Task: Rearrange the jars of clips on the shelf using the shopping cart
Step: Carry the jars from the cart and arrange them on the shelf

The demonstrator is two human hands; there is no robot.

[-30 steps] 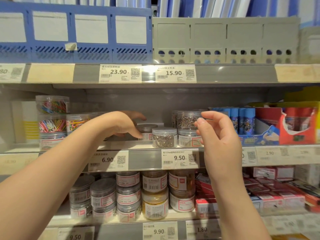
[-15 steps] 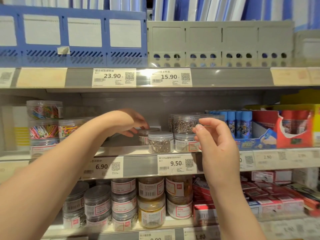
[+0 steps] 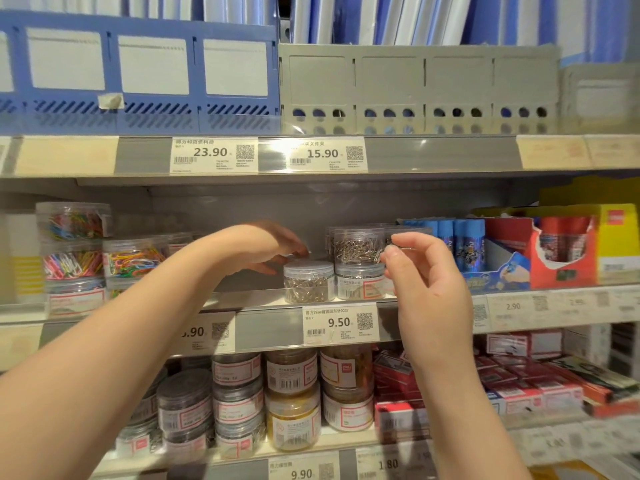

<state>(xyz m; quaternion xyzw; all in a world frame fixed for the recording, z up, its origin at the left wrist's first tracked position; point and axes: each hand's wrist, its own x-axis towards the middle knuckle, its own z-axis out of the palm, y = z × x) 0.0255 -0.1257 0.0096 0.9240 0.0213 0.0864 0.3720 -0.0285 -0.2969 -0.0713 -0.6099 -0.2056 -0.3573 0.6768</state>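
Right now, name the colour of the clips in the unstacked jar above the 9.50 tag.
Silver clips in the jar; head view.

Stationery shop; price tags (image 3: 338, 323) on shelf edges; stocked clip jars (image 3: 292, 420); file boxes (image 3: 419, 88).
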